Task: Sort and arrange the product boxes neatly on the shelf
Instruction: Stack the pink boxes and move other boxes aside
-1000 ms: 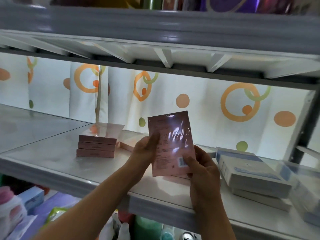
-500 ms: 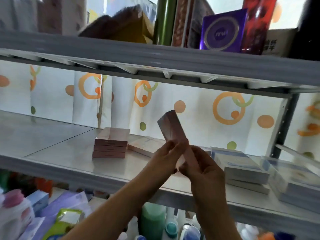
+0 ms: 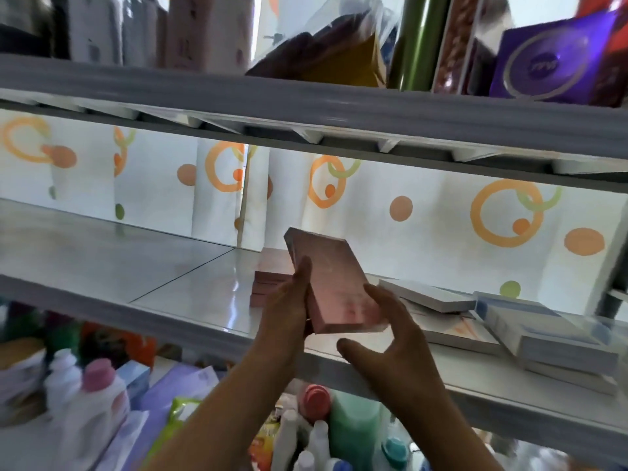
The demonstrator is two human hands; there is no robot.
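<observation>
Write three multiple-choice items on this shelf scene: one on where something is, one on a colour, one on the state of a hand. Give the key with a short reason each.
1. Where is the stack of pink boxes?
A. on the middle shelf, behind the left hand
B. on the top shelf
C. among the bottles below

2. What colour is the held box?
A. blue
B. pink
C. green

3. What is the left hand doing?
A. hanging idle
B. resting flat on the shelf
C. gripping the held box by its left edge

Key: 1 A, the stack sits on the middle shelf, partly hidden by the left hand. 2 B, its broad face shows pink. 3 C, its thumb lies on the box's face, while the right hand is beside the box's lower right corner with fingers spread.
</observation>
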